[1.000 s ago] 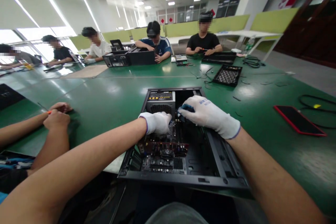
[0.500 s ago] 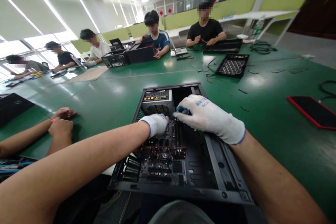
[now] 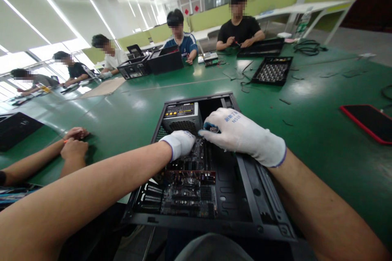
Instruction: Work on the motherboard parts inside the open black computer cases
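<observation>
An open black computer case lies in front of me, with a motherboard inside and a power supply at its far left corner. My left hand, in a white glove, reaches in over the board just below the power supply. Its fingers are closed and their tips hidden. White-gloved too, my right hand is curled around a dark, bluish, round-ended handle beside the power supply. The handle's lower part is out of sight. A reddish-edged expansion card crosses the board nearer to me.
A red-edged black phone-like slab lies to the right. At left, another person's hands rest near a black box. Across the green table, several people work; a black tray and cables lie there.
The view has shifted slightly. Both hands keep nearly the same places and grips in the case. Across the table, the person in blue has leaned towards the black case.
</observation>
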